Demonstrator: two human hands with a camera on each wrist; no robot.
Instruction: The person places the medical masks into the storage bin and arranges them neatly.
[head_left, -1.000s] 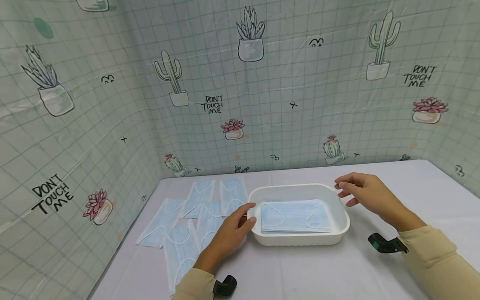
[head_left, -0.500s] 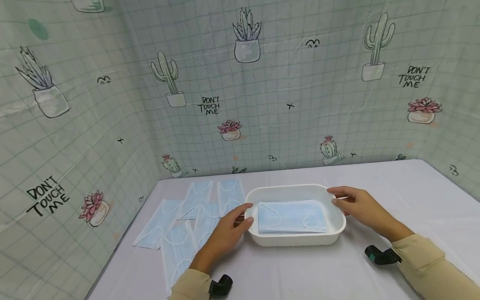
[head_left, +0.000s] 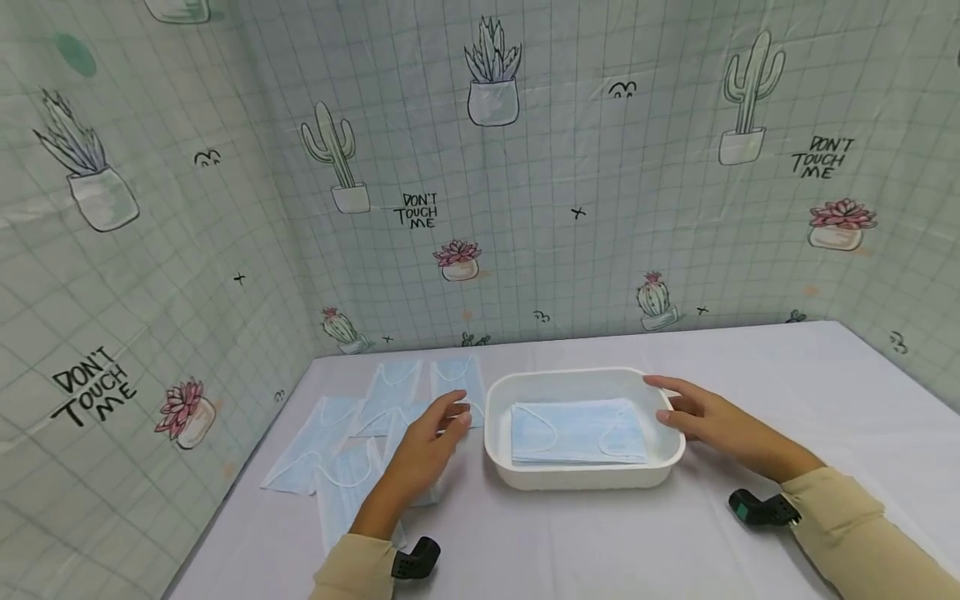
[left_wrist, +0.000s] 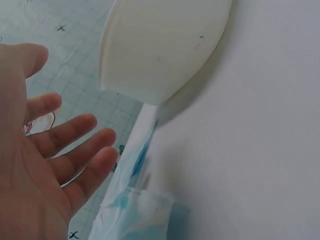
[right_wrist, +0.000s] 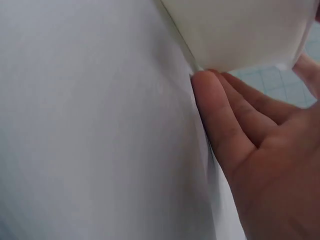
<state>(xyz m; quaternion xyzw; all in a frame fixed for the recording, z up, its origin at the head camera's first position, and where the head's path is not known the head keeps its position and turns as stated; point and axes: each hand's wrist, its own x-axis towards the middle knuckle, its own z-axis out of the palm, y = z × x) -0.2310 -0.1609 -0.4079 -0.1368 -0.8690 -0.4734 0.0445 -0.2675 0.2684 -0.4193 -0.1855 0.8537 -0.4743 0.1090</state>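
Note:
A white plastic tray [head_left: 585,477] with rounded corners stands on the table. Inside it lies a stack of light-blue face masks [head_left: 577,433] with white ear loops. At the tray's right end my right hand [head_left: 708,421] holds the rim, thumb over it; in the right wrist view, the lower fingers [right_wrist: 220,110] lie against the outer wall. My left hand [head_left: 420,454] is off the tray's left end, fingers spread and holding nothing, above loose face masks [head_left: 315,450]. The left wrist view shows that left palm [left_wrist: 30,185] beside the tray's outer wall [left_wrist: 165,45], apart from it.
Several loose masks overlap at the table's left side, partly covered by my left hand and forearm. A white cloth covers the table [head_left: 570,542]. Behind it hangs a grid-patterned curtain [head_left: 525,167] printed with cacti. Black cameras are strapped at both wrists.
My right hand has come in from the right and taken the tray's right rim. My left hand has let go of the left rim and moved left. The tray stays about where it was.

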